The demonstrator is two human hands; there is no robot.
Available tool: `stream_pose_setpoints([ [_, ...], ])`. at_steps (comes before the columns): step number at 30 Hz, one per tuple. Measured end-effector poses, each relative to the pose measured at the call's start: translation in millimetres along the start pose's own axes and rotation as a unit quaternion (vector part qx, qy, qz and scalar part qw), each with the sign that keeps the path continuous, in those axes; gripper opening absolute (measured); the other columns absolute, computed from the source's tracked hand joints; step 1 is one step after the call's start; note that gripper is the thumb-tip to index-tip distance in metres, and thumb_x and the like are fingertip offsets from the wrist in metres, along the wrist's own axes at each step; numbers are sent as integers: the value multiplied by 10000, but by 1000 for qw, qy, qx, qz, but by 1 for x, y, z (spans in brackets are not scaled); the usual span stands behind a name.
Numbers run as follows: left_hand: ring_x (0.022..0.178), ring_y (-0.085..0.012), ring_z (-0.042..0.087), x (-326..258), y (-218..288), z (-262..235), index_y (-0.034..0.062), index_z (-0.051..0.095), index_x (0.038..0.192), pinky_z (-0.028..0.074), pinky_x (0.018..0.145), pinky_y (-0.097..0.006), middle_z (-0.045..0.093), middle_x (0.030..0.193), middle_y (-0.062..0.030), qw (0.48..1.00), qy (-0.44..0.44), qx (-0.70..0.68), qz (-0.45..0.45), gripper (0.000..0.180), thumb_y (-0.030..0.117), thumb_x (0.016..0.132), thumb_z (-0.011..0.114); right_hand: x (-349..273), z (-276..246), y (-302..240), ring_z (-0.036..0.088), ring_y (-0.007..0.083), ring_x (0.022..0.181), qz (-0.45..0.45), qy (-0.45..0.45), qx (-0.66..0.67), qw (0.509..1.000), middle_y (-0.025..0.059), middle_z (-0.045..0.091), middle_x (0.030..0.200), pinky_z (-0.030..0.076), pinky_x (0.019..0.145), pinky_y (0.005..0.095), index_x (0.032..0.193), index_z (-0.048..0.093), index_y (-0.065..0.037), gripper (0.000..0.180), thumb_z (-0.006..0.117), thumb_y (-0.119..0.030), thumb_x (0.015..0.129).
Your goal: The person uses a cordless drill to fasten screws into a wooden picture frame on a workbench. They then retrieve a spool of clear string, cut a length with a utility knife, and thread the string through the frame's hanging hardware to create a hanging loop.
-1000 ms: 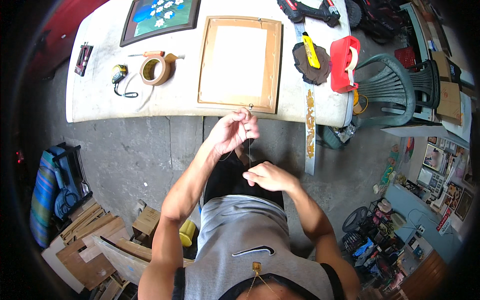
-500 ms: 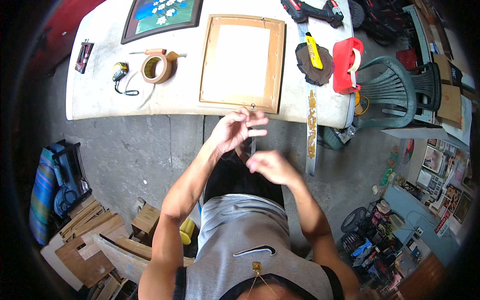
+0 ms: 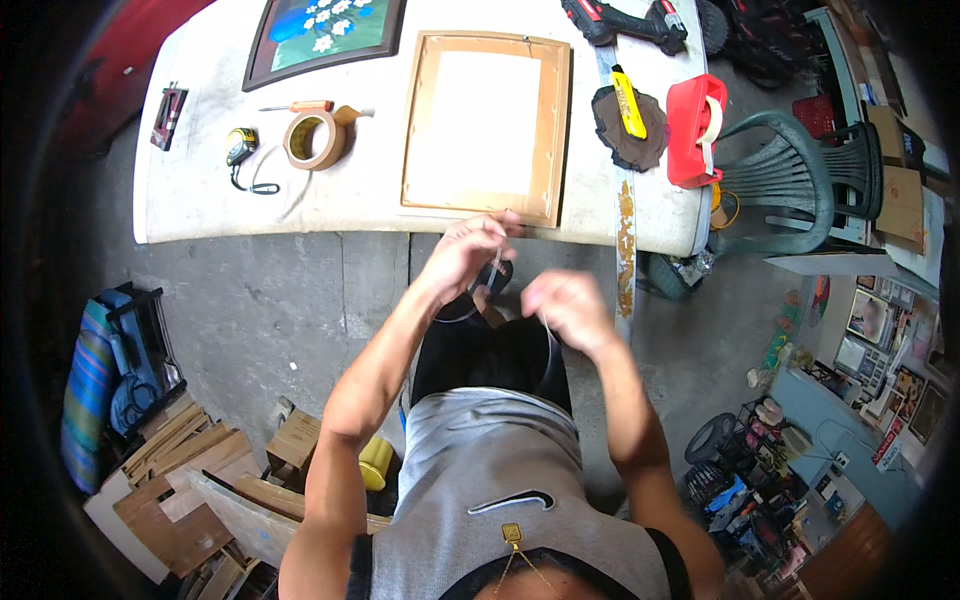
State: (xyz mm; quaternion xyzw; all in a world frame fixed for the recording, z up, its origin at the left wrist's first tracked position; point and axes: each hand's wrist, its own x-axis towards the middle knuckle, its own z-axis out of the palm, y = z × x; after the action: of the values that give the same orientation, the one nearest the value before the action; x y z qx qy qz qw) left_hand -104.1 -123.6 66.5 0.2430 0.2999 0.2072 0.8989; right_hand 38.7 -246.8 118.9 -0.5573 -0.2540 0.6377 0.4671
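My left hand (image 3: 465, 258) is at the table's near edge, just below the picture frame. Its fingers are pinched together on a thin pale string (image 3: 495, 266), a short length of which shows beneath the fingertips. To its right, my right hand (image 3: 572, 308) is closed and somewhat blurred, with a strand like the same string trailing down from it. Whether one string runs between both hands is too fine to make out. The wooden picture frame (image 3: 412, 130) lies back up, with small metal hangers at its top and bottom edges. Neither hand clearly touches it.
On the white table (image 3: 370, 190) lie a brown tape roll (image 3: 318, 140), screwdriver (image 3: 312, 106), tape measure (image 3: 240, 145), flower painting (image 3: 325, 30), yellow cutter (image 3: 628, 100), red tape dispenser (image 3: 690, 130) and cordless drill (image 3: 640, 25). A metal straightedge (image 3: 626, 240) overhangs the near edge. A green chair (image 3: 800, 180) stands right.
My left hand's spread fingers have closed into a pinch. The right hand has moved slightly right and up, away from the left, with a thin strand now visible below it.
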Motion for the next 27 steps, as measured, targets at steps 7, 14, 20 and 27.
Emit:
stream_pose_setpoints([
  [7,686,-216,528,-13,3,19,65,597,732,447,594,-310,504,714,-87,682,102,659,300,89,99,680,661,38,-25,-11,443,34,578,-65,193,-147,968,-43,522,629,365,530,217,914,652,-10,227,562,-218,924],
  [14,954,-270,557,-8,1,13,58,616,774,473,777,-367,559,975,-104,663,95,662,336,91,95,701,656,44,-2,-37,344,-8,480,9,157,62,986,-80,403,554,240,417,167,784,616,-50,239,529,-203,945],
  [20,814,-197,560,-5,1,7,51,598,779,457,694,-326,577,877,-83,946,69,310,67,77,119,810,617,-4,-13,34,611,95,737,82,-165,-275,944,31,658,764,474,678,224,812,675,-34,200,626,-219,874],
  [27,826,-241,551,-13,4,26,75,618,746,478,674,-379,522,888,-69,517,22,775,362,120,127,657,680,77,-4,-39,326,14,490,-52,101,-197,974,-80,407,559,242,447,198,750,632,-44,340,516,-289,954],
])
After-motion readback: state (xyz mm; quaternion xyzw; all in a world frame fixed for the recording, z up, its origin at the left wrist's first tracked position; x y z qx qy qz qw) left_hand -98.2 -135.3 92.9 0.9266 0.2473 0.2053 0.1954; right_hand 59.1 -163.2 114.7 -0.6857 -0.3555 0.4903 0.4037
